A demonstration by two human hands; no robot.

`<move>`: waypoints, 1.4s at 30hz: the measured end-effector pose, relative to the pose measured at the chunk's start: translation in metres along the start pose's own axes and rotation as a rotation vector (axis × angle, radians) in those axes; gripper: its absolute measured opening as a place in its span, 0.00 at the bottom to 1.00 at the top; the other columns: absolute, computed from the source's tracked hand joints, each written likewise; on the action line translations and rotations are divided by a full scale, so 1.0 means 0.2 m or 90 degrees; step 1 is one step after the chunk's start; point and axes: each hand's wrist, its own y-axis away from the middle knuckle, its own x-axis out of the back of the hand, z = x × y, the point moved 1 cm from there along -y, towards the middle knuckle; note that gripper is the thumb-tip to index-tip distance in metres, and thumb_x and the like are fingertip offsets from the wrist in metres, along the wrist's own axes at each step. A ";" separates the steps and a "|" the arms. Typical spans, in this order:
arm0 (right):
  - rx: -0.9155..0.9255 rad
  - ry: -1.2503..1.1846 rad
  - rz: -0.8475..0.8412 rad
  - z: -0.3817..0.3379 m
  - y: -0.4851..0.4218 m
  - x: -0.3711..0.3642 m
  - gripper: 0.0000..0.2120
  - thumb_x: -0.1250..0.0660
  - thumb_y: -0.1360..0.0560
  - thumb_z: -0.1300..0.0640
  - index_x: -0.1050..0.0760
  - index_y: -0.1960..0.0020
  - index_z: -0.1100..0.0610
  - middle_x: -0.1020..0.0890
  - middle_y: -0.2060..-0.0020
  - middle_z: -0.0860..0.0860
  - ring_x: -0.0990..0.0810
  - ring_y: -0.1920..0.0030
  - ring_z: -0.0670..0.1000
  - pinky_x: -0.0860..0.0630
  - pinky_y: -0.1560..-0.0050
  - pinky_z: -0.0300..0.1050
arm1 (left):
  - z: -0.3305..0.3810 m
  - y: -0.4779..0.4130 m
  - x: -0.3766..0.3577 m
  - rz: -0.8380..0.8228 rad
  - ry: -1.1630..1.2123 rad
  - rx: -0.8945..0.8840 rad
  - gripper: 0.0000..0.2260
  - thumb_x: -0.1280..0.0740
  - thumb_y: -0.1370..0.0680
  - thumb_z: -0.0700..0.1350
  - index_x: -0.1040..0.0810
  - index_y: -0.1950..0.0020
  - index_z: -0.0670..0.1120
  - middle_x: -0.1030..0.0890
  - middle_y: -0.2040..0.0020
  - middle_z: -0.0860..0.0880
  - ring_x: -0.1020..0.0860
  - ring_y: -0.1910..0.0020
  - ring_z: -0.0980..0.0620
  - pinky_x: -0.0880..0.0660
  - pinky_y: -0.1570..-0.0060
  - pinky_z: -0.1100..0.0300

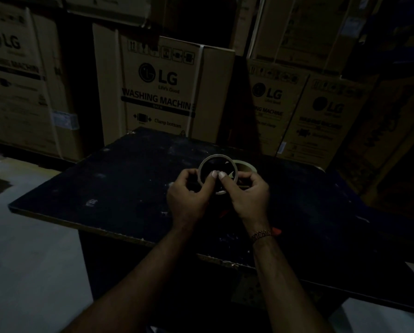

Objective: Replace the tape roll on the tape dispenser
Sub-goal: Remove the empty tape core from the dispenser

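Observation:
The scene is very dark. Both my hands hold a thin cardboard tape ring (216,157) upright above the dark tabletop (119,183). My left hand (189,195) grips its left side and my right hand (246,195) grips its right side, with both thumbs meeting on the ring's near edge. A second tape roll (246,165) lies on the table just behind and to the right of the ring. A small red part (224,213) shows between my wrists, under the hands; most of the dispenser is hidden or too dark to make out.
The tabletop's chipped front edge (129,236) runs diagonally below my forearms. Large cardboard washing machine boxes (162,92) stand stacked close behind and beside the table. Pale floor (28,260) lies to the left.

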 end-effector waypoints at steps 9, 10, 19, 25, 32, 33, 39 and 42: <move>0.025 0.018 -0.010 0.03 -0.03 0.04 0.11 0.21 0.26 0.60 0.18 0.49 0.65 0.16 0.65 0.47 0.16 0.68 0.35 0.24 0.67 0.30 | -0.01 0.00 -0.02 -0.039 -0.168 -0.064 0.18 0.32 0.26 0.67 0.22 0.48 0.54 0.16 0.61 0.55 0.18 0.63 0.59 0.23 0.65 0.58; 0.022 0.014 -0.011 0.03 -0.03 0.03 0.14 0.19 0.28 0.54 0.17 0.50 0.62 0.14 0.63 0.48 0.15 0.65 0.38 0.23 0.65 0.32 | -0.02 -0.01 -0.03 -0.039 -0.165 -0.057 0.20 0.33 0.26 0.69 0.22 0.48 0.54 0.16 0.61 0.54 0.17 0.63 0.59 0.22 0.65 0.57; -0.080 -0.037 -0.011 0.05 -0.05 0.03 0.31 0.22 0.38 0.32 0.15 0.54 0.59 0.11 0.60 0.50 0.12 0.59 0.44 0.16 0.59 0.42 | -0.03 -0.03 -0.04 -0.080 -0.220 0.007 0.24 0.36 0.24 0.75 0.22 0.50 0.55 0.17 0.63 0.53 0.18 0.64 0.58 0.24 0.63 0.57; -0.126 -0.012 0.024 0.03 -0.05 0.02 0.35 0.22 0.40 0.27 0.16 0.59 0.61 0.11 0.64 0.53 0.11 0.59 0.52 0.12 0.53 0.58 | -0.04 -0.03 -0.03 -0.093 -0.170 0.006 0.29 0.37 0.28 0.80 0.21 0.52 0.55 0.16 0.62 0.52 0.16 0.62 0.55 0.17 0.61 0.49; -0.110 0.038 0.083 -0.02 -0.05 0.05 0.24 0.20 0.35 0.34 0.18 0.64 0.55 0.12 0.65 0.50 0.12 0.60 0.51 0.13 0.55 0.54 | -0.02 0.00 -0.01 -0.149 -0.079 0.018 0.32 0.36 0.31 0.82 0.18 0.51 0.55 0.15 0.59 0.51 0.15 0.60 0.53 0.18 0.60 0.52; -0.112 0.035 0.093 -0.02 -0.05 0.06 0.24 0.19 0.35 0.34 0.18 0.63 0.55 0.12 0.65 0.50 0.12 0.59 0.51 0.13 0.56 0.52 | -0.01 0.00 -0.01 -0.147 -0.073 0.020 0.30 0.35 0.30 0.80 0.18 0.51 0.54 0.15 0.59 0.51 0.16 0.61 0.54 0.19 0.61 0.54; -0.163 0.020 0.138 -0.04 -0.09 0.21 0.27 0.23 0.31 0.32 0.21 0.63 0.58 0.18 0.68 0.49 0.20 0.67 0.47 0.26 0.69 0.39 | -0.02 0.01 -0.01 -0.136 -0.041 0.025 0.19 0.28 0.25 0.68 0.17 0.51 0.54 0.14 0.59 0.52 0.17 0.62 0.61 0.20 0.62 0.63; -0.195 0.020 0.154 -0.03 -0.12 0.33 0.29 0.23 0.31 0.32 0.20 0.64 0.60 0.18 0.66 0.53 0.22 0.65 0.50 0.28 0.67 0.41 | -0.02 0.01 -0.01 -0.116 -0.038 0.011 0.17 0.28 0.23 0.66 0.17 0.52 0.53 0.14 0.59 0.51 0.19 0.63 0.64 0.24 0.67 0.70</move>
